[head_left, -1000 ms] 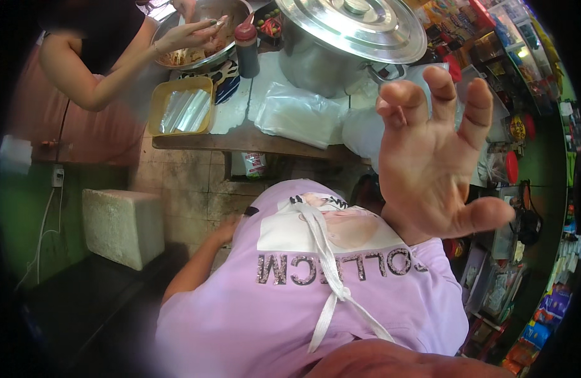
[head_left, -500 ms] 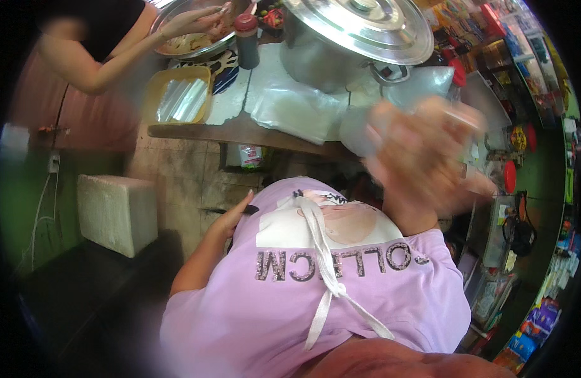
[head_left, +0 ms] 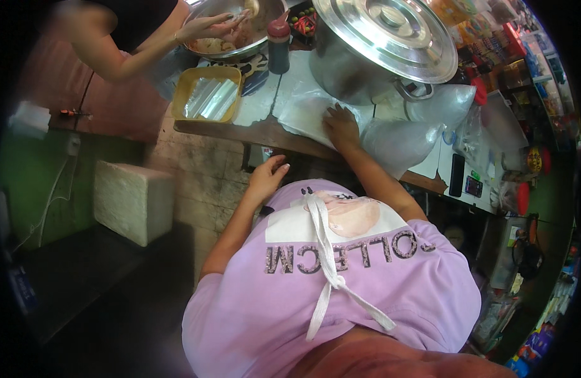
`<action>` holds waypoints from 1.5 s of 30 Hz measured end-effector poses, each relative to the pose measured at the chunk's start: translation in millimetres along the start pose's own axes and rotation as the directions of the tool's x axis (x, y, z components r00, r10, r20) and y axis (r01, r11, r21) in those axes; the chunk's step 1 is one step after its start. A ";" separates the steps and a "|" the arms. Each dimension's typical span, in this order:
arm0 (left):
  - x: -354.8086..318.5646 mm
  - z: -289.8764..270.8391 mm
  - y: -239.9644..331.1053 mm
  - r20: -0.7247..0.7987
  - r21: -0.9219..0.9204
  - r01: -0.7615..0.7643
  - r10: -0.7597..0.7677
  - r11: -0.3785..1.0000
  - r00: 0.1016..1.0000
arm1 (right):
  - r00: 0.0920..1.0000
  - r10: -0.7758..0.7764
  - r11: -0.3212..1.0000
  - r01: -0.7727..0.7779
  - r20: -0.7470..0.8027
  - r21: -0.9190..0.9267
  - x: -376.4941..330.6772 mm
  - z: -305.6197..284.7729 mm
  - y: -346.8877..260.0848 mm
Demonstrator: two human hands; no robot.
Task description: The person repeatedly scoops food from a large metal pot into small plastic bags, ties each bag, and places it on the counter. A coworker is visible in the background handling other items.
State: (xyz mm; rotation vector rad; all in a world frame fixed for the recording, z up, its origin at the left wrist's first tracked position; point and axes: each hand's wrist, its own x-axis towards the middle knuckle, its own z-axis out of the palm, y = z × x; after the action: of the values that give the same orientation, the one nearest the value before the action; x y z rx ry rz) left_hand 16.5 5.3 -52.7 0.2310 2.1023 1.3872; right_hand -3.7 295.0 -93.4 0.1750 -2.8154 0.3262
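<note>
My right hand [head_left: 342,128] lies flat, fingers spread, on a stack of clear plastic bags [head_left: 306,110] at the near side of the wooden table [head_left: 252,129], just in front of a large steel pot [head_left: 360,69] with a lid. It holds nothing. My left hand [head_left: 267,178] hangs below the table edge with fingers loosely curled and empty, close to my lilac shirt. My forearms reach up from the lower part of the picture.
Another person at the far left works with both hands [head_left: 208,25] in a metal bowl [head_left: 240,28]. A yellow tray [head_left: 209,94], a dark bottle with a red cap [head_left: 278,44], puffed plastic bags [head_left: 423,126] and a black phone [head_left: 457,174] share the table. A pale block [head_left: 131,200] stands on the floor.
My right hand was raised open close to the camera; it has dropped onto the plastic bags on the table. My left hand stays under the table edge.
</note>
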 end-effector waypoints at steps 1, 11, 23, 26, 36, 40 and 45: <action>5.0 0.1 -0.5 -0.014 0.071 -0.094 0.095 0.993 0.995 | 1.000 0.003 0.999 -0.001 -0.027 0.040 2.2 -5.0 -3.9; 89.6 -10.5 16.7 -0.011 0.586 -0.483 0.602 0.651 0.798 | 0.966 0.196 0.980 -0.185 -0.169 0.075 5.1 -3.8 -11.0; 113.2 9.5 14.9 -0.148 0.518 -0.440 0.584 0.733 0.798 | 0.980 0.053 0.905 0.033 -0.189 0.424 0.4 -35.7 -43.8; 114.8 0.3 13.8 0.035 0.556 -0.502 0.585 0.662 0.810 | 0.997 0.079 0.855 -0.074 0.012 0.513 -7.9 -40.8 -55.4; 119.7 7.5 14.1 0.237 0.833 -0.443 0.509 0.331 0.828 | 0.983 -0.094 0.679 -0.053 0.158 0.732 -8.2 -96.8 -90.2; 121.8 12.9 6.3 0.220 0.846 -0.427 0.522 0.318 0.824 | 0.981 -0.067 0.539 -0.116 0.180 0.834 -0.2 -147.7 -90.0; 125.4 -0.3 15.6 0.198 0.789 -0.433 0.488 0.436 0.850 | 0.975 -0.162 0.662 -0.009 0.154 0.750 19.9 -210.1 -70.9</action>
State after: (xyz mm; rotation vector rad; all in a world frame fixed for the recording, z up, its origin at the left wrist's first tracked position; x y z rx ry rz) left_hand -87.1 68.7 -87.4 1.2523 2.7262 0.5052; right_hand 47.3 275.4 122.5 0.5294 -2.6602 1.5298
